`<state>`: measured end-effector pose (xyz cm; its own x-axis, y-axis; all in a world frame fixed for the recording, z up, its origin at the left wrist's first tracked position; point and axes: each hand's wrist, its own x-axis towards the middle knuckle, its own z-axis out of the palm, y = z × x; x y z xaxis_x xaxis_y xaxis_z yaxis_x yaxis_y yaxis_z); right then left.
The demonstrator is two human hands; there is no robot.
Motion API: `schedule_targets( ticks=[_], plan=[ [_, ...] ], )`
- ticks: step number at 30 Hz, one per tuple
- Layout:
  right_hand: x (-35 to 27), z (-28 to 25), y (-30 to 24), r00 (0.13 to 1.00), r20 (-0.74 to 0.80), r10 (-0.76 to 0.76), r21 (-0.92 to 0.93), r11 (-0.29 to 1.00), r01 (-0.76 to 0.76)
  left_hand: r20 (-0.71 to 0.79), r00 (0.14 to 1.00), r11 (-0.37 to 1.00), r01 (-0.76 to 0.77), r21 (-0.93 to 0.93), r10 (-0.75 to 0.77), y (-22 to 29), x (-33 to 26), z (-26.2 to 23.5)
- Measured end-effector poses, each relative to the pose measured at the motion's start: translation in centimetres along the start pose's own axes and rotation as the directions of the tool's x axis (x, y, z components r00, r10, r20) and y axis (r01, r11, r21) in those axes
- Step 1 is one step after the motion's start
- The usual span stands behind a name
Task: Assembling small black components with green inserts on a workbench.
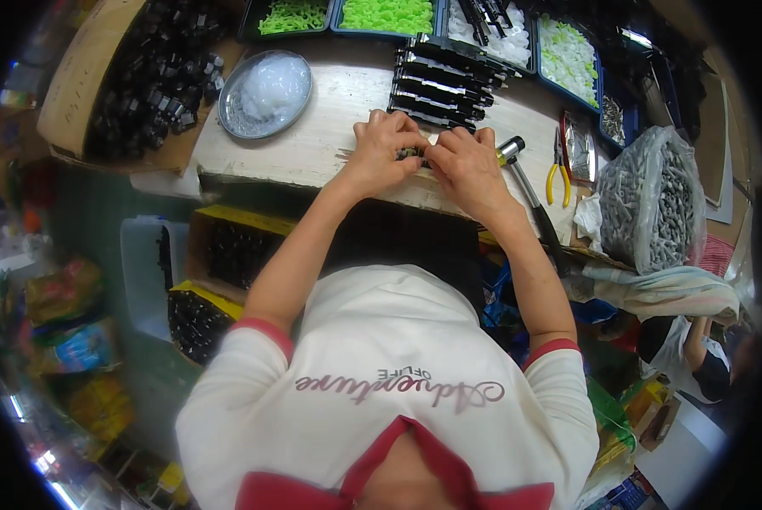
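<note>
My left hand (381, 157) and my right hand (468, 170) meet at the near edge of the worktable, fingers bent and closed. Between their fingertips is a small dark part (410, 154) with a yellowish spot, mostly hidden by the fingers. Just beyond the hands, several long black plastic assemblies (440, 87) lie side by side in a row. A hammer (527, 189) with a silver and yellowish head rests right of my right hand, its black handle reaching over the table edge. To the left sits a round metal dish (228, 115) of whitish grease (270, 85).
Yellow-handled pliers (558, 177) and a clear bag of grey parts (653, 200) lie at the right. Blue bins hold green pieces (387, 14), white pieces and pale pieces (568, 59) along the back. A cardboard box (79, 81) of black parts stands at the left.
</note>
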<state>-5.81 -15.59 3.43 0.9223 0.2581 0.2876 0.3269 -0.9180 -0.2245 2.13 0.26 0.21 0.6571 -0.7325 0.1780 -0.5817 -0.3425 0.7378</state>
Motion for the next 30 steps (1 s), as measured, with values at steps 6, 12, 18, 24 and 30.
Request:
schedule_targets(
  ticks=[6,12,18,24,30],
  plan=[
    [-0.17,0.17,-0.31,0.999,-0.040,0.015,-0.052,0.999,-0.017,-0.005,1.000,1.000,0.025,0.006,-0.024,0.34,0.18,0.03],
    [-0.10,0.03,-0.48,0.999,-0.038,0.013,-0.078,0.997,-0.016,0.027,0.999,0.999,0.020,0.026,-0.020,0.43,0.23,-0.16],
    [-0.02,0.02,-0.52,1.000,-0.028,0.011,-0.081,0.997,-0.014,0.038,0.998,0.999,0.040,0.002,-0.040,0.28,0.22,-0.18],
    [0.15,-0.12,-0.57,1.000,-0.024,-0.006,-0.072,0.997,0.004,0.076,0.994,0.997,0.074,-0.008,-0.073,0.44,0.37,-0.38],
    [0.12,0.00,-0.28,1.000,-0.017,0.013,-0.029,0.999,-0.014,0.091,0.991,0.995,0.100,-0.015,-0.099,0.54,0.58,-0.60]
  ],
)
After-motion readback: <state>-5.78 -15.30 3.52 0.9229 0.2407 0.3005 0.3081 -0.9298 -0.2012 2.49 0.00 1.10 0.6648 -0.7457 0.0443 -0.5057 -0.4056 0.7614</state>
